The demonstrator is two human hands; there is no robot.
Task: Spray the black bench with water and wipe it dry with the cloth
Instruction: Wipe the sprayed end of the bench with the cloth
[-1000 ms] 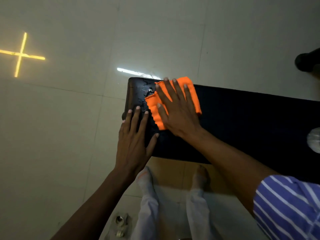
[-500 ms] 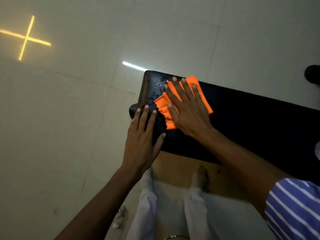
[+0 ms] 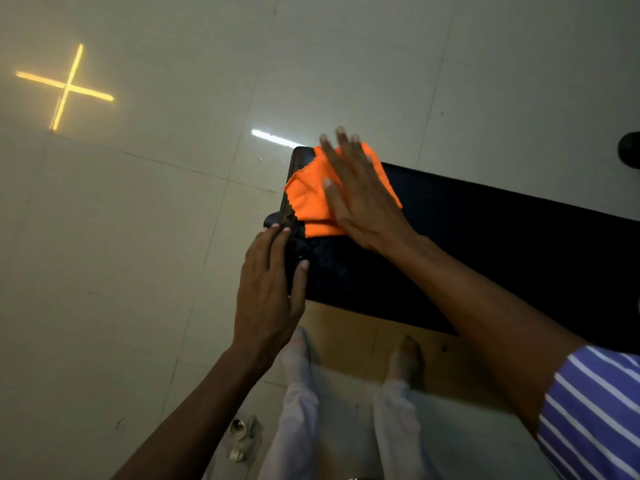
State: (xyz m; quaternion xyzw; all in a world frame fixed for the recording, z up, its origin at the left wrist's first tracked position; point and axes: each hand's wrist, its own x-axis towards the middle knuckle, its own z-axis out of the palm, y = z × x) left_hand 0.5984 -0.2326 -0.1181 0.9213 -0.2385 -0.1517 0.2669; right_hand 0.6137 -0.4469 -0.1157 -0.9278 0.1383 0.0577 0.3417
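Observation:
The black bench (image 3: 485, 237) runs from the middle of the view to the right edge. An orange cloth (image 3: 310, 199) lies bunched on its left end, reaching the bench's left edge. My right hand (image 3: 360, 192) lies flat on the cloth with fingers spread and slightly blurred. My left hand (image 3: 268, 289) rests flat on the bench's near left corner, fingers together, thumb on the top surface, holding nothing. The spray bottle is not in view.
Pale tiled floor surrounds the bench, with a yellow cross of light (image 3: 65, 86) at the far left. My feet and white trousers (image 3: 301, 403) stand just in front of the bench. A small object (image 3: 240, 436) lies on the floor by my left foot. A dark shoe (image 3: 630, 148) shows at the right edge.
My right hand has pushed the orange cloth leftwards to the bench's left edge, bunching it. My left hand has slid slightly to the left onto the corner.

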